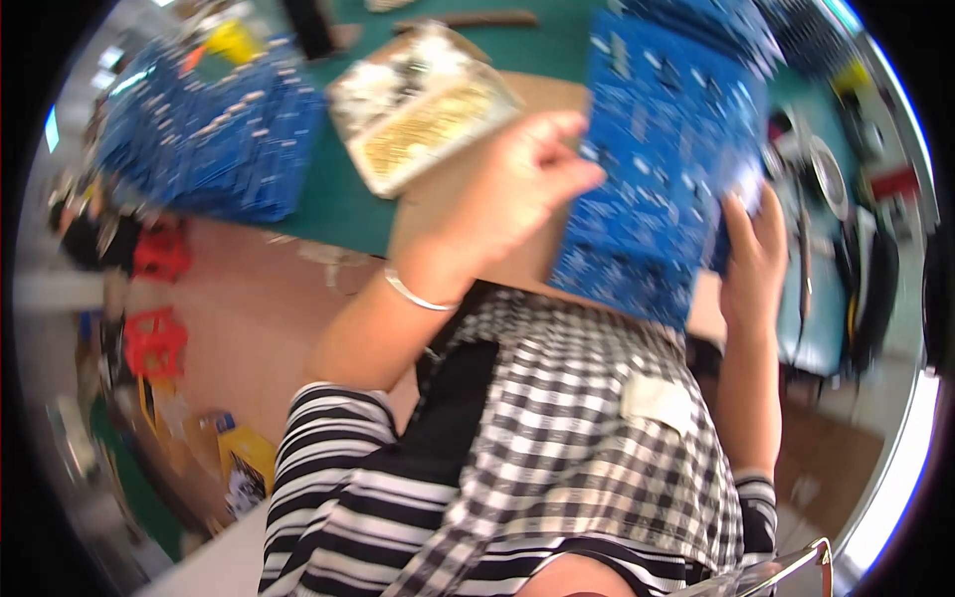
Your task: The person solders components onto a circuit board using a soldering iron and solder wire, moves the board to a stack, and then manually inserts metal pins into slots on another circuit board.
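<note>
on my feed a shallow white tray [428,161] sits on the brown board [545,95], beyond the left wrist. a divider splits it lengthwise: the nearer compartment holds a loose heap of thin gold-coloured pieces [428,124], and the farther one holds whitish and dark small parts [403,75], too smeared for me to sort.

the blue panel [637,169] lies in front of the person, right of the tray, its near end close to the checked apron [567,398]. its long axis runs away from the body, the far end leaning a little to the right. rows of small dark and pale parts mark its upper face.

i see the left hand [537,174] at the panel's left edge, index finger and thumb apart with a gap between the tips; motion blur probably hides anything tiny there. the right hand [754,244] is at the panel's right edge, fingers pointing away from the body, and i cannot tell whether it is clamped on that edge or only beside it.

farther left, a stack of blue boards [219,149] stands on the green tabletop [343,214], a yellow item [234,42] at its far side.
</note>
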The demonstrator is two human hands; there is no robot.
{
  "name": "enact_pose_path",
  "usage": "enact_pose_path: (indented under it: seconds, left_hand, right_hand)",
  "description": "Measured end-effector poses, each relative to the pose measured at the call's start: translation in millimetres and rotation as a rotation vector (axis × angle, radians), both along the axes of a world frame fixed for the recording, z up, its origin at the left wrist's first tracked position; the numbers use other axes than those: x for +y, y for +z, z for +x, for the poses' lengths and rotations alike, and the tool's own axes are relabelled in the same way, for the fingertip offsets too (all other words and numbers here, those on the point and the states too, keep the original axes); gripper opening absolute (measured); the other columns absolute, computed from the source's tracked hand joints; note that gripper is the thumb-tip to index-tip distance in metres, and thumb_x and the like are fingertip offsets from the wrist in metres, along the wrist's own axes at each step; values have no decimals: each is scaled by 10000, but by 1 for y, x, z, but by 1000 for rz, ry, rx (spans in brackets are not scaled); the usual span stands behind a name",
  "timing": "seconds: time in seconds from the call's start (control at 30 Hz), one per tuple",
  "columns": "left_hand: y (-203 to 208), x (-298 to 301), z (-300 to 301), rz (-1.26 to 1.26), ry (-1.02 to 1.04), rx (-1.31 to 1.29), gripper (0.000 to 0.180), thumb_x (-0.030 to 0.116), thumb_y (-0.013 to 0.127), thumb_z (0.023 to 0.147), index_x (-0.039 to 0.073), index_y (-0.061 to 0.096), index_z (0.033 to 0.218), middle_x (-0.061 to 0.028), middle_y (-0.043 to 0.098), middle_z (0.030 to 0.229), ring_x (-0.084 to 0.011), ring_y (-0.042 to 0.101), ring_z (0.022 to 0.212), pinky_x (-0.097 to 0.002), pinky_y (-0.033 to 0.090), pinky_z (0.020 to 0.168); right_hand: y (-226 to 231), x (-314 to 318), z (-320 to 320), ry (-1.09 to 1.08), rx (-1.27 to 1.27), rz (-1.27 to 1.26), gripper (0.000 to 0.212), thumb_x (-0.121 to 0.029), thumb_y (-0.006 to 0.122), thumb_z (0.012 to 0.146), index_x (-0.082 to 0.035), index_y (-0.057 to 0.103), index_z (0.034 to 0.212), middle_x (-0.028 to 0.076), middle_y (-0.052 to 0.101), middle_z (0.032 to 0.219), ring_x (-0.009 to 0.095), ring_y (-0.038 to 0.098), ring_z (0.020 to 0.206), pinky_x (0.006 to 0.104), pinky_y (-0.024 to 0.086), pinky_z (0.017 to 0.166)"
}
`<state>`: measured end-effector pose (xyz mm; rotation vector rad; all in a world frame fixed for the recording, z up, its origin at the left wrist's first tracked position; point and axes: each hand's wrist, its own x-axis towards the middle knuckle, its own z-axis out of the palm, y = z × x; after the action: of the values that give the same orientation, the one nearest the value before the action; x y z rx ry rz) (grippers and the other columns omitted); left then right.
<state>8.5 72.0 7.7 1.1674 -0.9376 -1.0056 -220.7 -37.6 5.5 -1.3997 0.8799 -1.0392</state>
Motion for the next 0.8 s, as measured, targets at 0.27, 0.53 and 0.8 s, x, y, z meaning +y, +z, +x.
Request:
enact_pose_path:
  seconds: [0.27, 0.53, 0.8]
  left_hand:
    - [-41, 1, -6, 205, -102, -177, 470, 50, 649, 903, 25, 545, 1361, 48, 578, 818, -31, 516, 742, -198, 464, 707]
    - [-37, 6, -12, 302, -214, -482, 422, 82, 654, 881, 80, 572, 1295, 14, 542, 682, -71, 488, 621, -250, 460, 602]
    - [-49, 12, -18, 260, -145, -675, 566, 94, 660, 887, 106, 482, 1425, 4, 529, 681, -78, 486, 622, -253, 466, 597]
  right_hand:
    - [-54, 18, -25, 23, 241, -56, 480, -111, 653, 921, 36, 473, 1341, 77, 660, 995, 87, 595, 844, 239, 495, 773]
    - [-61, 38, -52, -27, 623, -146, 592, -189, 725, 872, -14, 485, 1384, -17, 446, 567, 53, 369, 511, 237, 302, 473]
    - [-60, 35, -54, -44, 789, -172, 661, -201, 755, 840, -47, 475, 1418, -15, 484, 567, 55, 420, 504, 238, 309, 470]
